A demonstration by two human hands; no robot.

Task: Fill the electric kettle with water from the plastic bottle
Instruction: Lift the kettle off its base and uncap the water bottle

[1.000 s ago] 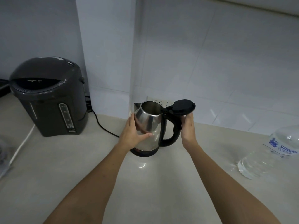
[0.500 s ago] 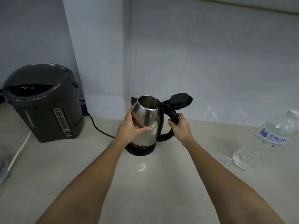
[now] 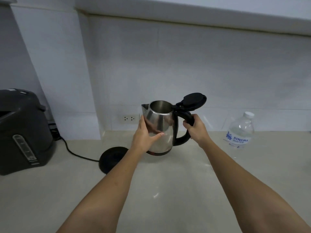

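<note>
The steel electric kettle is held up off its round black base, a little to the base's right. Its black lid stands flipped open and the inside looks dark. My left hand cups the kettle's steel side. My right hand is closed around the black handle. The clear plastic water bottle with a white cap stands on the counter at the right, apart from both hands.
A dark hot-water dispenser sits at the left, with a black cord running to the kettle base. A wall socket is behind the kettle. The beige counter stretches toward me.
The kettle has been lifted off its base and shifted right, leaving the base uncovered. My right hand went from the lid down to a grip on the handle.
</note>
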